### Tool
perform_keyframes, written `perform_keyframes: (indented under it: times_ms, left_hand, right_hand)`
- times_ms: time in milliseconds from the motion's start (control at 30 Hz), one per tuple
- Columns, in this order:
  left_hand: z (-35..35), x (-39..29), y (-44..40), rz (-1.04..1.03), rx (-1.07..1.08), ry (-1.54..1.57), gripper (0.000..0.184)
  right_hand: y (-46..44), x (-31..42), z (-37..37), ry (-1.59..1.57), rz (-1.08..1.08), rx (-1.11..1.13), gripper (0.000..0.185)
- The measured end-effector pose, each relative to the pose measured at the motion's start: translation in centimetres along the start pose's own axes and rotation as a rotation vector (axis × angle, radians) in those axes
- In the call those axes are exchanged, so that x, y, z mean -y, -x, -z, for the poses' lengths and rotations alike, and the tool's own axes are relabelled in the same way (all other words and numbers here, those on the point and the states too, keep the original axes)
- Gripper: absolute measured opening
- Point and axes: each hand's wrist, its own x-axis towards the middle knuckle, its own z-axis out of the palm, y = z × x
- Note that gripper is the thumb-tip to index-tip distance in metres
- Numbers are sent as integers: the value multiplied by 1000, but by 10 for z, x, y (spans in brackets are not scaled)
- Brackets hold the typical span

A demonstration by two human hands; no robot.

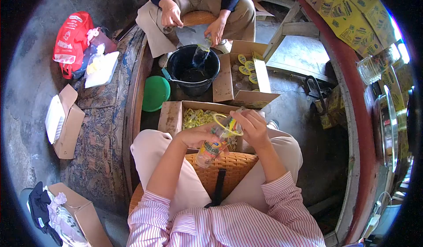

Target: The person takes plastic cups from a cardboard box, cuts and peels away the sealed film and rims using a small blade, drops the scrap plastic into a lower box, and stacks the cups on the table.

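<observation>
My left hand (197, 136) is wrapped round a clear plastic container (209, 153) with a colourful printed label, tilted above my lap. A thin yellow ring (239, 132) loops around its upper part. At that upper end, my right hand (253, 127) has its fingers closed on clear plastic beside the ring; the fingertips partly hide what they grip. Just beneath both hands stands an open cardboard box (171, 118) holding many small yellow-and-clear pieces (197, 117).
Opposite sits a person, one hand (216, 30) holding a clear plastic piece over a black bucket (194, 88). A cardboard box (223, 77) with yellow-lidded items stands beside it. A green basin (156, 93) lies left. A wooden frame (282, 37) rises at right.
</observation>
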Motion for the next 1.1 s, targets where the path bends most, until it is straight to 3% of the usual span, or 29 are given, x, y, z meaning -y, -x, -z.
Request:
perform_keyframes:
  times_ms: [100, 200, 300, 433, 633, 767, 1100]
  left_hand:
    - [11, 1, -6, -113, -42, -167, 64]
    - [7, -10, -8, -248, -140, -420, 67]
    - [11, -13, -6, -387, -224, -554, 69]
    - [7, -19, -2, -434, -360, -662, 71]
    - [7, -19, -2, -444, -382, -650, 69]
    - [4, -22, -1, -472, -389, -678, 66]
    - [6, -24, -4, -549, -403, -724, 65]
  right_hand:
    - [-4, -1, 0, 13, 16, -70, 31]
    - [-1, -7, 3, 38, -94, -192, 29]
    - [5, -20, 11, 116, -281, -176, 32]
    - [20, -42, 4, 120, -542, 125, 26]
    - [48, -42, -25, 141, -697, 694, 28]
    - [51, -38, -36, 162, -751, 926, 36]
    - [59, -33, -43, 92, -662, 1075, 63]
